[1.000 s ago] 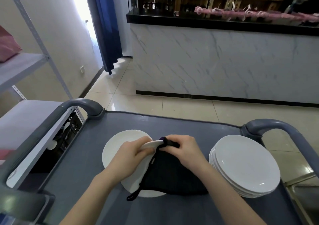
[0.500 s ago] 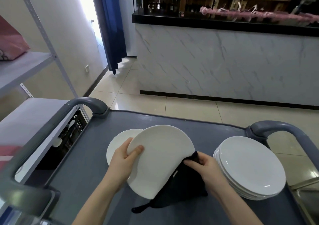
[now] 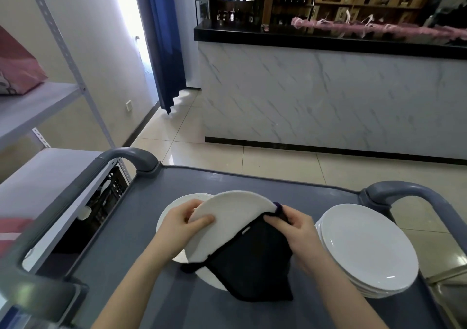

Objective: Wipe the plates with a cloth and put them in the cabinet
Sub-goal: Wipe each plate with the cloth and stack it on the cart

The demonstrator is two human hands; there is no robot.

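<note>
On the grey cart (image 3: 141, 217) in front of the person, a white plate (image 3: 227, 217) is held tilted above the tray, its near face turned toward the camera. The left hand (image 3: 180, 223) grips the plate's left rim, thumb on the near face and fingers curled behind. The right hand (image 3: 294, 229) is closed on a black cloth (image 3: 252, 260), pinching it against the plate's right edge; the cloth hangs down over the lower right part of the plate and drapes onto the tray. Beneath the held plate lies another white plate (image 3: 169, 210) flat on the tray, partly hidden by the hands and the cloth. To the right, just beside the right hand, stands a stack of white plates (image 3: 366, 248) near the cart's right handle (image 3: 404, 189). To the left of the cart rises a metal shelf (image 3: 38, 101) with a pink bag (image 3: 17, 68) on its upper level. Across the tiled floor (image 3: 252, 162) runs a marble-fronted bar (image 3: 328, 96) with a black top, and bottles stand on wooden racks behind it. A blue curtain (image 3: 164, 38) hangs beside a bright opening.
</note>
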